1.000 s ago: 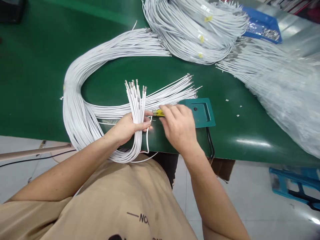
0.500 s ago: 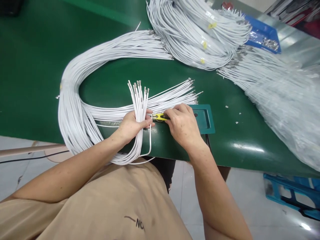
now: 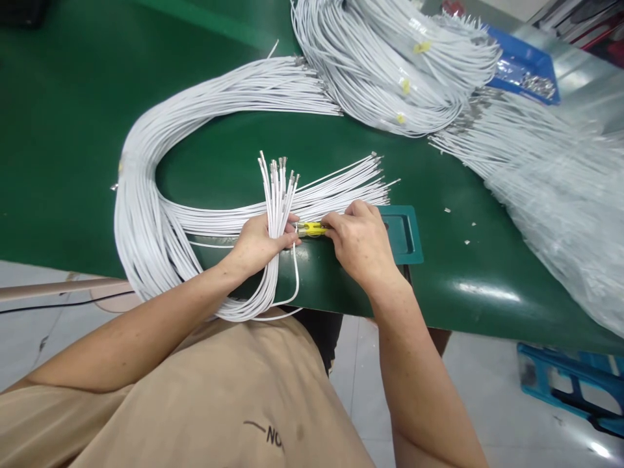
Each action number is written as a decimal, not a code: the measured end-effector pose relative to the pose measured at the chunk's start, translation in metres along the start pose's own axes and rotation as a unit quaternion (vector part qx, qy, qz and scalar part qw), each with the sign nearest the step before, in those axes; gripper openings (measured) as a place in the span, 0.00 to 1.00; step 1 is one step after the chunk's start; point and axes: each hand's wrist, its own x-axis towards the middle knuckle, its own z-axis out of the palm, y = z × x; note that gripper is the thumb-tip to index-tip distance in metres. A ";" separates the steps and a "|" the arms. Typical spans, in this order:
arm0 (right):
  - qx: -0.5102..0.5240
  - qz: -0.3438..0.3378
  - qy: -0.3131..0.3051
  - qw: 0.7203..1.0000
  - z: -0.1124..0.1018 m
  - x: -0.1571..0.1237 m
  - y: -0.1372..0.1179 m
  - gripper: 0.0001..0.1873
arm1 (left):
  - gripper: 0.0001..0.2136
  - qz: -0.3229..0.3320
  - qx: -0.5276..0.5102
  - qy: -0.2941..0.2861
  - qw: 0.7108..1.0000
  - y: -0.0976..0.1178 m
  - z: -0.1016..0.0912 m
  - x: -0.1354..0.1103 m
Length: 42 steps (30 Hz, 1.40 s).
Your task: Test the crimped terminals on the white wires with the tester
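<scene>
My left hand (image 3: 259, 244) is closed round a small upright bundle of white wires (image 3: 277, 195) whose metal terminals point away from me. One single wire loops down from the bundle over the table edge. My right hand (image 3: 361, 242) pinches a small yellow connector (image 3: 312, 229) right beside the left hand's fingers, with that wire's end at it. A big looped bundle of white wires (image 3: 146, 214) lies on the green table (image 3: 73, 130) to the left, its loose ends fanning out behind my hands.
A teal fixture plate (image 3: 403, 231) sits at the table edge under my right hand. More white wire bundles with yellow tags (image 3: 390, 65) lie at the back, a blue tray (image 3: 526, 65) and wires in clear plastic (image 3: 560, 195) to the right.
My right hand has drawn in closer to the left hand with the yellow connector. The view shifted slightly; the upright bundle stays gripped.
</scene>
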 end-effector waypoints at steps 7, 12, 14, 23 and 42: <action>0.042 0.016 0.033 0.998 -0.016 -0.007 -0.016 0.12 | 0.16 -0.013 -0.002 -0.002 1.000 0.000 -0.002 0.000; 0.121 0.018 0.047 0.991 -0.018 -0.028 -0.052 0.12 | 0.14 -0.026 0.005 0.005 1.000 0.008 -0.005 -0.002; 0.140 -0.024 0.034 0.989 -0.012 -0.039 -0.069 0.10 | 0.15 -0.031 -0.008 0.008 0.999 0.011 -0.007 -0.005; 0.045 -0.072 -0.006 0.996 0.007 -0.065 -0.114 0.09 | 0.17 0.032 -0.059 -0.023 0.997 0.012 -0.020 -0.022; 0.445 0.271 0.057 0.852 -0.026 -0.030 -0.066 0.11 | 0.13 -0.003 0.040 -0.086 0.995 0.007 -0.017 -0.044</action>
